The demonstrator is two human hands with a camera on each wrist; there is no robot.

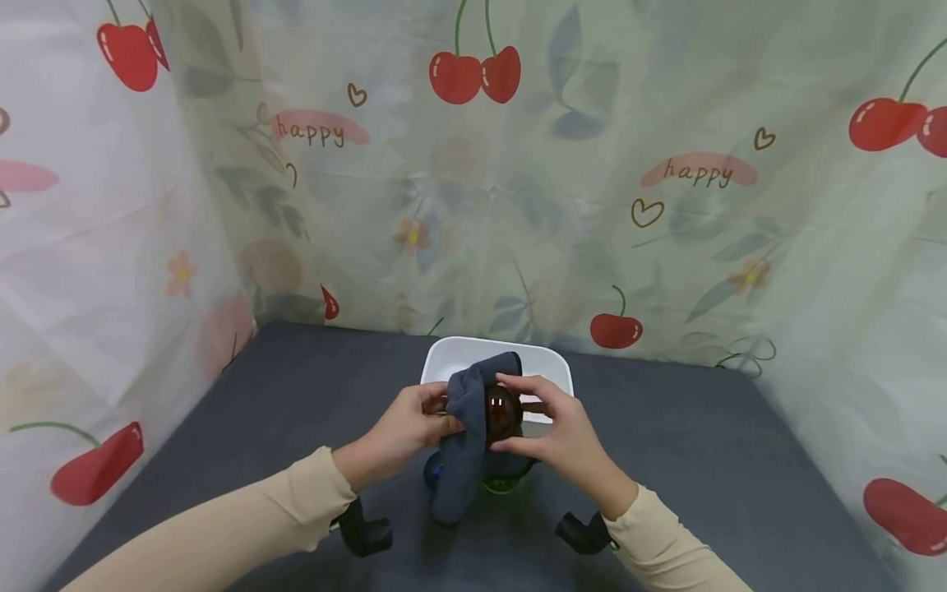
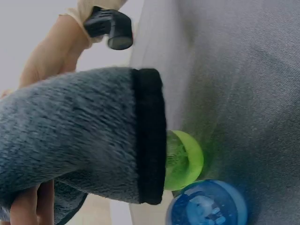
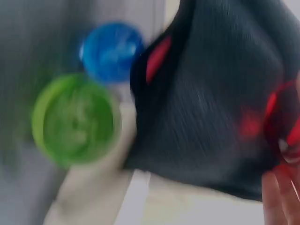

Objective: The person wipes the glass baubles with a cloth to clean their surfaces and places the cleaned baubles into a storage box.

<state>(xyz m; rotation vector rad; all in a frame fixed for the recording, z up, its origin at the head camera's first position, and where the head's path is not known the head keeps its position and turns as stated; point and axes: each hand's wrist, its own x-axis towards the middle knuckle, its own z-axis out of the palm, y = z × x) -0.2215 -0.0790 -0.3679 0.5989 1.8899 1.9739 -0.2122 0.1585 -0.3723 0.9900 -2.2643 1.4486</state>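
Observation:
A dark red, see-through ball [image 1: 503, 413] is pinched between the thumb and fingers of my right hand [image 1: 556, 423]. My left hand [image 1: 405, 427] grips a grey-blue cloth [image 1: 464, 407], which lies against the ball's left side and hangs down toward the table. Part of the ball is hidden by the cloth; its red edge [image 3: 274, 124] shows in the right wrist view. Below the cloth are a clear green ball [image 2: 185, 159] and a clear blue ball [image 2: 208, 206], side by side. In the head view the cloth covers much of both.
A white plastic tray [image 1: 444, 352] stands behind the hands on the dark grey table [image 1: 333, 370]. A curtain [image 1: 488, 205] printed with cherries encloses the back and sides. Black wrist mounts [image 1: 364, 528] stick out below both sleeves.

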